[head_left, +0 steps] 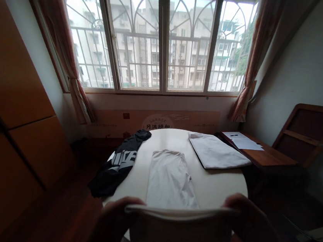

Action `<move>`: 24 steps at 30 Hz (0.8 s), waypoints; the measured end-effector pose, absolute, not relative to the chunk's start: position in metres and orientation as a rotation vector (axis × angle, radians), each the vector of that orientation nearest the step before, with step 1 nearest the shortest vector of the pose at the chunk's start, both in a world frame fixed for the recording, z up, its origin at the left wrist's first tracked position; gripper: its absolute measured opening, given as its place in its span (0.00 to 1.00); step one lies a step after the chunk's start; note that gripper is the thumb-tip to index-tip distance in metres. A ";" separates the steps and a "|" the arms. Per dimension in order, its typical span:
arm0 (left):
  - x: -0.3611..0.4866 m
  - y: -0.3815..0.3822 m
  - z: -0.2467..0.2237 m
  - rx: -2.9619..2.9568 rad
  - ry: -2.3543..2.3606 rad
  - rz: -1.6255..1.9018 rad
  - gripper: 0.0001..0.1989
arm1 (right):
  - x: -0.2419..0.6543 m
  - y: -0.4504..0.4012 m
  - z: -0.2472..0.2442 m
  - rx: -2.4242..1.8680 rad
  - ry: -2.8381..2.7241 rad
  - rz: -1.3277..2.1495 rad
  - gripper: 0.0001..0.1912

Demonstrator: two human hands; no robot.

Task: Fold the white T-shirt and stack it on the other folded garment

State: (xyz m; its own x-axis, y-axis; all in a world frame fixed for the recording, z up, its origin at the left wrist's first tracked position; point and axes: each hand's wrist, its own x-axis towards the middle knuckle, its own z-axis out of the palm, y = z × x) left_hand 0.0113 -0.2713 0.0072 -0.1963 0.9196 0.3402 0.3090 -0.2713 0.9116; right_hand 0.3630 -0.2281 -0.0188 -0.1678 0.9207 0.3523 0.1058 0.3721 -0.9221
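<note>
My left hand [118, 213] is closed on the left end of a pale-edged panel [179, 230] at the bottom of the head view. My right hand [242, 206] grips the panel's right end. Its upper edge is light and gently curved, while the side facing me is in deep shadow. I cannot tell whether it is cloth or something stiff. Just beyond it a white garment [169, 178] lies folded lengthwise, with creases along its right side. Its near end is hidden behind the panel. Both hands are dark and slightly blurred.
The white round-ended table [140, 173] bears a black garment with white lettering [118, 162], hanging over its left edge, and a folded white garment [219, 152] at the right. Papers [242, 140] lie on a wooden side table [274, 155]. An orange-brown cabinet [17, 128] stands left.
</note>
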 end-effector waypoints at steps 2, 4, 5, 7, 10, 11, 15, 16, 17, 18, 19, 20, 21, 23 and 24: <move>0.010 -0.225 0.012 1.558 1.412 1.460 0.23 | 0.349 -0.182 -0.009 -0.915 -1.529 1.016 0.15; 0.010 -0.173 0.012 1.526 1.340 1.422 0.25 | 0.333 -0.132 -0.005 -0.848 -1.494 1.114 0.20; 0.009 -0.147 0.010 1.486 1.324 1.387 0.26 | 0.324 -0.108 -0.005 -0.836 -1.475 1.153 0.21; 0.006 -0.097 0.001 1.356 1.370 1.291 0.27 | 0.308 -0.061 -0.009 -0.862 -1.472 1.198 0.21; 0.000 -0.037 -0.015 1.274 1.421 1.226 0.25 | 0.284 0.003 -0.022 -1.013 -1.497 1.206 0.17; -0.002 -0.021 -0.020 1.257 1.438 1.205 0.24 | 0.277 0.022 -0.027 -1.050 -1.503 1.202 0.16; -0.010 0.025 -0.037 1.217 1.530 1.116 0.18 | 0.254 0.079 -0.052 -1.222 -1.520 1.179 0.12; -0.010 0.033 -0.041 1.220 1.560 1.095 0.17 | 0.250 0.089 -0.059 -1.260 -1.529 1.165 0.12; -0.011 0.040 -0.044 1.228 1.592 1.073 0.16 | 0.246 0.097 -0.067 -1.289 -1.543 1.143 0.12; -0.012 0.046 -0.048 1.243 1.626 1.052 0.15 | 0.243 0.104 -0.074 -1.310 -1.559 1.115 0.12; -0.012 0.051 -0.051 1.263 1.659 1.030 0.15 | 0.241 0.110 -0.080 -1.323 -1.577 1.083 0.12; -0.012 0.055 -0.054 1.291 1.691 1.012 0.14 | 0.240 0.114 -0.086 -1.331 -1.595 1.050 0.12; -0.013 0.059 -0.056 1.325 1.720 0.997 0.14 | 0.240 0.117 -0.090 -1.338 -1.612 1.018 0.12; -0.014 0.063 -0.057 1.407 1.777 0.979 0.13 | 0.241 0.122 -0.094 -1.360 -1.640 0.960 0.11; -0.014 0.064 -0.056 1.452 1.808 0.977 0.12 | 0.242 0.123 -0.093 -1.375 -1.651 0.930 0.10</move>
State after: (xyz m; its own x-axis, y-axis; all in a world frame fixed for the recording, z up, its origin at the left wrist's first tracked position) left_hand -0.0145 0.0637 -0.0556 -0.2081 0.9780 -0.0146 0.5238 0.1240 0.8428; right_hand 0.2423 0.1228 -0.0934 -0.1114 0.9876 0.1105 0.4175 0.1474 -0.8967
